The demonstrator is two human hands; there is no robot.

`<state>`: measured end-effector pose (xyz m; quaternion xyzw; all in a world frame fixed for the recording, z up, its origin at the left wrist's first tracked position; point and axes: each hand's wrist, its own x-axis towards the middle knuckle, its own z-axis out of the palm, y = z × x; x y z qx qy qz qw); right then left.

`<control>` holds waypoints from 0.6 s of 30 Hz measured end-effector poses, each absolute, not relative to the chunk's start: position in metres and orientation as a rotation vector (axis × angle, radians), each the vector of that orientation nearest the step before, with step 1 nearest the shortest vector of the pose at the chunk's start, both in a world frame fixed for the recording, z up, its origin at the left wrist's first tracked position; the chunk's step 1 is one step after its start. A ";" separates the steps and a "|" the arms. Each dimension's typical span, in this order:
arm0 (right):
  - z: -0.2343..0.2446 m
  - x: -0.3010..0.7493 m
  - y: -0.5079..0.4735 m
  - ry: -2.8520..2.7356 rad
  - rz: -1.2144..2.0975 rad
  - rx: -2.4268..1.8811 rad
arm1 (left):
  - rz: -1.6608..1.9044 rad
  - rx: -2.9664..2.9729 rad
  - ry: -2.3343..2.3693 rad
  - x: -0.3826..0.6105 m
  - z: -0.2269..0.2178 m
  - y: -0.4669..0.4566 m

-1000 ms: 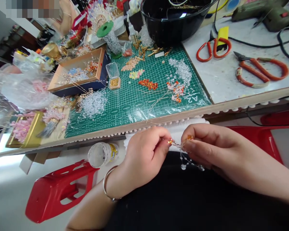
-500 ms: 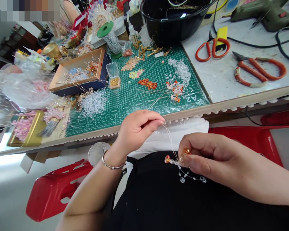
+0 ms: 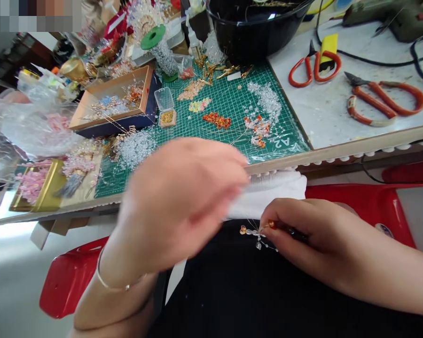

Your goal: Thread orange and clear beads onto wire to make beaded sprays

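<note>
Above my lap, my right hand (image 3: 303, 239) pinches a small beaded wire sprig (image 3: 255, 231) between thumb and fingers. Orange and clear beads show at its left side, and thin wire ends rise from it; the rest is hidden by the fingers. My left hand (image 3: 190, 202) is raised to the left of it, near the table edge, and is smeared by motion, so its fingers are unclear. Beyond, on the green cutting mat (image 3: 183, 159), lie finished-looking orange and clear bead sprigs (image 3: 258, 130), a pile of orange beads (image 3: 216, 120) and clear beads (image 3: 266, 101).
Orange-handled cutters (image 3: 386, 101) and scissors (image 3: 315, 68) lie on the right, with a glue gun (image 3: 391, 21) behind. A black bowl (image 3: 254, 40) stands at the back. To the left are an open box (image 3: 109, 119) and a green spool (image 3: 153, 37). A red stool (image 3: 61, 281) is below.
My left hand has moved toward me and to the left, off the wire ends it was pinching. My right hand still holds the beaded sprig, which has turned slightly.
</note>
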<state>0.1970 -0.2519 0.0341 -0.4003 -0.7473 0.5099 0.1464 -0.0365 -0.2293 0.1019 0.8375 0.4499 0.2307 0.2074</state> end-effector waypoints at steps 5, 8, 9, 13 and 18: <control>0.032 0.195 -0.253 -2.137 1.534 -1.153 | 0.125 2.491 0.928 -0.023 0.097 -0.229; 0.030 0.195 -0.253 -2.123 1.564 -1.166 | 0.016 2.425 0.948 -0.024 0.091 -0.222; 0.030 0.195 -0.253 -2.114 1.582 -1.169 | -0.012 2.404 0.925 -0.024 0.091 -0.219; 0.030 0.195 -0.251 -2.072 1.661 -1.164 | -0.119 2.335 0.813 -0.023 0.088 -0.206; 0.030 0.194 -0.246 -2.051 1.681 -1.210 | -0.039 2.505 0.843 -0.020 0.081 -0.203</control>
